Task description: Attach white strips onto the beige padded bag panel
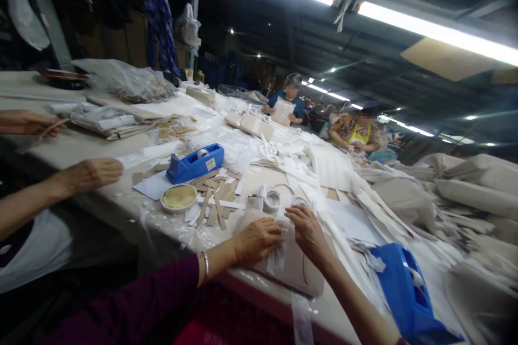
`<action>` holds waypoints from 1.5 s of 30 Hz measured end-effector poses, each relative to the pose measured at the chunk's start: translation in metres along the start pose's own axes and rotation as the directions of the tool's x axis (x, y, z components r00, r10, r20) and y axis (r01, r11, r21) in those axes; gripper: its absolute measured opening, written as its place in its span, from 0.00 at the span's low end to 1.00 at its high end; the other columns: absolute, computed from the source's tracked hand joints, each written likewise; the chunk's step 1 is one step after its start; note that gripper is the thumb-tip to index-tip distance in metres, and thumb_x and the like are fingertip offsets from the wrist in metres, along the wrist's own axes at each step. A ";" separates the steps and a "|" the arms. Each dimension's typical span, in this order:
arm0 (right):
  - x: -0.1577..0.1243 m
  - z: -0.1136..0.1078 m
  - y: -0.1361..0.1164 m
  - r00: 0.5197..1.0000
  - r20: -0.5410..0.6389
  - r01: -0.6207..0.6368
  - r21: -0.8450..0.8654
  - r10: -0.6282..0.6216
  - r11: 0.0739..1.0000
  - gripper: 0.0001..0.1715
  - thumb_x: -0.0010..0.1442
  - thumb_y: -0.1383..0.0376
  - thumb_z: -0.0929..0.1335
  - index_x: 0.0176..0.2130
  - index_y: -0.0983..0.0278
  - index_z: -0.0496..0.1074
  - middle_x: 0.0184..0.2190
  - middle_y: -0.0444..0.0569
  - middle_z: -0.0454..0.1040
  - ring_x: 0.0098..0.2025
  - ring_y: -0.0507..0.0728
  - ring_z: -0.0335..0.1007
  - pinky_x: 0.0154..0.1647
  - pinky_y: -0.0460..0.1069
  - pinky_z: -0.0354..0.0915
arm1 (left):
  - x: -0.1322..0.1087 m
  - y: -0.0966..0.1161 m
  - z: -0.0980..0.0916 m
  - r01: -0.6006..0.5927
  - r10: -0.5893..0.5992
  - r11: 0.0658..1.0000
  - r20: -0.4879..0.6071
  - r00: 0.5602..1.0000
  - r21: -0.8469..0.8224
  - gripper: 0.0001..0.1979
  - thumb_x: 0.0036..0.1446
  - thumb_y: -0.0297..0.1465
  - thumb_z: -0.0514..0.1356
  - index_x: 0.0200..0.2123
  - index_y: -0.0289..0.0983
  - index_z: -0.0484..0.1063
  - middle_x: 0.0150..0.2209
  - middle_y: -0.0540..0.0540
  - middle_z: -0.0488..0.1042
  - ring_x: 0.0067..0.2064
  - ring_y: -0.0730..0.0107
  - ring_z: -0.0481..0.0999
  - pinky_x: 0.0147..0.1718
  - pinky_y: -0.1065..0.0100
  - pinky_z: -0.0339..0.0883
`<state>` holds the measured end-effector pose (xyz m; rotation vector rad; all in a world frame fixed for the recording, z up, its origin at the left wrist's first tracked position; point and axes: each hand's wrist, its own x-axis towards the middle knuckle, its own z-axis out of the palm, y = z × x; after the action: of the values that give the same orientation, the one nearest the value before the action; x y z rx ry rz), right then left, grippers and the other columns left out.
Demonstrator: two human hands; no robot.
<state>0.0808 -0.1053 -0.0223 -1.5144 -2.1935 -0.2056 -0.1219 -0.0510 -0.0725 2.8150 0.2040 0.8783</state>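
Note:
A flat beige bag point(297, 267) lies at the table's front edge, under both my hands. A translucent white wrapping strip point(276, 263) runs down its front. My left hand point(259, 240) rests on the bag, fingers bent and pressed together on the strip; their tips are partly hidden. My right hand point(309, 230) hovers over the bag's right upper part, its fingers somewhat apart and pointing left towards the left hand. Just beyond them is a white-wrapped ring point(272, 201), with a thin beige cord point(305, 269) lying on the bag's right side.
Blue tape dispensers stand left point(196, 163) and right point(408, 291). Near the left one are a round tub of yellowish paste point(178, 197) and beige strips point(216, 199). A co-worker's hands point(87, 173) work at left; two people sit across the table. Beige material point(477, 183) is piled at right.

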 end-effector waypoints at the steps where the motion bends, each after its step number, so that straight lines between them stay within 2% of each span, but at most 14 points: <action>1: 0.013 0.003 0.009 0.999 0.040 -0.009 -0.062 0.012 0.998 0.31 0.51 0.80 0.58 0.49 0.65 0.75 0.51 0.53 0.74 0.58 0.59 0.63 0.60 0.59 0.59 | -0.001 0.000 0.000 -0.006 0.006 1.000 0.001 1.000 0.006 0.12 0.60 0.29 0.58 0.48 0.39 0.72 0.54 0.43 0.72 0.59 0.62 0.69 0.63 0.58 0.57; 4: 0.042 0.015 0.031 0.978 0.200 -0.021 -0.171 0.056 0.985 0.32 0.53 0.79 0.59 0.54 0.67 0.72 0.56 0.54 0.70 0.61 0.59 0.60 0.63 0.58 0.56 | -0.003 0.000 0.001 -0.014 0.014 1.000 0.012 1.000 0.017 0.12 0.61 0.31 0.58 0.49 0.39 0.71 0.53 0.44 0.73 0.60 0.63 0.67 0.63 0.58 0.57; 8: 0.050 0.027 0.046 0.917 0.393 0.038 -0.254 0.067 0.966 0.30 0.56 0.76 0.60 0.56 0.64 0.71 0.59 0.50 0.67 0.65 0.58 0.56 0.66 0.56 0.50 | -0.004 -0.001 0.005 -0.015 0.015 0.999 -0.002 1.000 0.038 0.13 0.62 0.31 0.58 0.50 0.38 0.70 0.54 0.44 0.72 0.62 0.62 0.65 0.64 0.58 0.55; 12: 0.045 0.029 0.047 0.912 0.409 0.166 -0.297 -0.031 0.940 0.23 0.60 0.73 0.61 0.52 0.62 0.73 0.56 0.52 0.70 0.64 0.58 0.58 0.69 0.58 0.42 | -0.004 -0.002 0.006 -0.030 0.030 0.998 -0.008 1.000 0.051 0.13 0.62 0.31 0.57 0.50 0.37 0.70 0.53 0.44 0.72 0.62 0.62 0.64 0.65 0.58 0.53; 16: 0.042 0.022 0.035 0.886 0.423 0.291 -0.192 -0.188 0.937 0.16 0.62 0.73 0.62 0.42 0.63 0.76 0.43 0.50 0.77 0.54 0.58 0.68 0.69 0.62 0.38 | -0.002 -0.001 0.003 -0.030 0.030 0.999 0.002 1.000 0.033 0.13 0.62 0.33 0.58 0.50 0.38 0.71 0.51 0.42 0.73 0.60 0.60 0.66 0.64 0.57 0.54; 19: 0.029 0.012 0.021 0.902 0.362 0.264 -0.032 -0.235 0.964 0.22 0.62 0.74 0.60 0.50 0.61 0.74 0.42 0.48 0.77 0.50 0.55 0.71 0.68 0.62 0.40 | -0.001 -0.001 0.002 -0.026 0.026 0.999 0.023 0.999 0.022 0.14 0.62 0.37 0.59 0.48 0.38 0.72 0.50 0.42 0.73 0.59 0.58 0.67 0.63 0.57 0.55; 23: -0.035 0.002 0.002 0.994 0.056 0.092 0.087 -0.097 0.992 0.32 0.59 0.77 0.57 0.58 0.60 0.68 0.55 0.51 0.70 0.58 0.57 0.64 0.64 0.61 0.53 | -0.003 -0.003 0.005 -0.020 0.020 1.000 0.031 0.999 0.008 0.15 0.63 0.37 0.58 0.51 0.39 0.72 0.56 0.41 0.70 0.60 0.58 0.65 0.64 0.55 0.53; 25: -0.086 -0.001 -0.013 0.997 -0.080 -0.012 0.109 0.020 0.994 0.35 0.57 0.79 0.56 0.58 0.59 0.66 0.55 0.52 0.69 0.59 0.58 0.62 0.60 0.60 0.60 | -0.004 -0.005 0.007 -0.021 0.021 1.000 0.034 0.999 0.001 0.16 0.63 0.36 0.58 0.53 0.39 0.71 0.58 0.41 0.68 0.62 0.58 0.64 0.65 0.54 0.52; 29: -0.182 0.006 -0.050 0.986 -0.084 -0.144 -0.034 0.140 0.989 0.39 0.52 0.80 0.57 0.60 0.60 0.64 0.55 0.55 0.67 0.57 0.60 0.62 0.55 0.61 0.65 | -0.005 -0.008 0.011 -0.028 0.030 0.999 0.046 0.999 -0.029 0.16 0.63 0.36 0.57 0.53 0.39 0.71 0.58 0.41 0.68 0.63 0.59 0.63 0.65 0.55 0.51; 32: -0.213 0.017 -0.069 0.989 -0.070 -0.142 -0.198 0.130 0.970 0.35 0.55 0.78 0.59 0.59 0.59 0.66 0.60 0.58 0.62 0.59 0.64 0.61 0.53 0.63 0.66 | -0.004 -0.009 0.011 -0.031 0.033 0.999 0.040 0.999 -0.037 0.16 0.62 0.35 0.59 0.52 0.39 0.72 0.59 0.41 0.68 0.63 0.58 0.64 0.65 0.54 0.52; 34: -0.208 0.023 -0.076 0.986 -0.138 -0.125 -0.233 0.095 0.964 0.29 0.57 0.77 0.60 0.55 0.59 0.70 0.59 0.58 0.64 0.57 0.64 0.63 0.51 0.61 0.67 | -0.005 -0.008 0.010 -0.037 0.038 0.999 0.037 0.999 -0.032 0.16 0.61 0.35 0.60 0.51 0.40 0.73 0.58 0.41 0.68 0.62 0.58 0.64 0.64 0.54 0.52; 37: -0.182 0.021 -0.088 0.966 -0.256 -0.069 -0.178 0.022 0.982 0.22 0.60 0.77 0.60 0.47 0.61 0.74 0.48 0.54 0.74 0.52 0.59 0.68 0.50 0.57 0.67 | -0.005 -0.007 0.008 -0.043 0.044 0.999 0.043 0.998 -0.020 0.17 0.58 0.37 0.63 0.51 0.41 0.73 0.57 0.41 0.69 0.62 0.57 0.64 0.64 0.54 0.54; 41: -0.150 0.014 -0.115 0.962 -0.261 0.057 -0.079 -0.076 0.995 0.19 0.62 0.77 0.60 0.44 0.63 0.75 0.39 0.50 0.78 0.47 0.55 0.73 0.49 0.53 0.69 | -0.005 -0.005 0.005 -0.047 0.047 0.999 0.058 0.997 -0.003 0.21 0.54 0.39 0.66 0.51 0.41 0.73 0.58 0.40 0.69 0.63 0.55 0.63 0.64 0.53 0.54; 45: -0.138 0.016 -0.139 0.966 -0.247 0.054 -0.083 -0.073 0.995 0.18 0.62 0.78 0.60 0.40 0.65 0.75 0.39 0.50 0.79 0.44 0.54 0.75 0.48 0.51 0.69 | -0.005 -0.004 0.004 -0.057 0.057 0.998 0.070 0.996 0.009 0.23 0.54 0.41 0.66 0.52 0.39 0.73 0.58 0.38 0.68 0.63 0.53 0.62 0.64 0.52 0.53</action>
<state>-0.0118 -0.2687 -0.0797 -1.3745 -2.0539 -0.4796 -0.1240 -0.0485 -0.0797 2.8688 0.1193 0.7915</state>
